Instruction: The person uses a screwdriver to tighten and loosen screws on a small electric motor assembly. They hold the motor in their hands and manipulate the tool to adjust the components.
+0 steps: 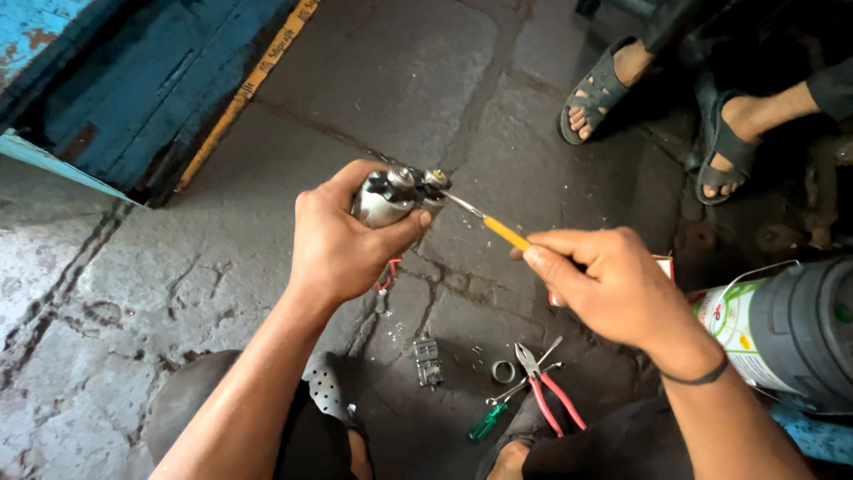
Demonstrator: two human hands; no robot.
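Now left hand [338,240] grips motor [384,200], right hand [613,284] grips screwdriver [498,228]; white-green label [737,333] at right.

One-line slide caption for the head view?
Left hand grips a grey metal cylindrical motor part; right hand sets a yellow-handled screwdriver to its top.

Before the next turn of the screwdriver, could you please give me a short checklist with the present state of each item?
1. Left hand has a firm wrap on the silver cylindrical metal motor part: ok.
2. Right hand grips the yellow-handled screwdriver: ok.
3. Screwdriver tip sits at the terminal on the part's end: ok; whether it is seated in a slot, cannot tell.
4. Left fingers stay clear of the tip: ok.
5. Red-handled pliers and green-handled screwdriver lie within reach on the stone floor: ok.
6. Another person's sandalled feet are apart from the work: ok.
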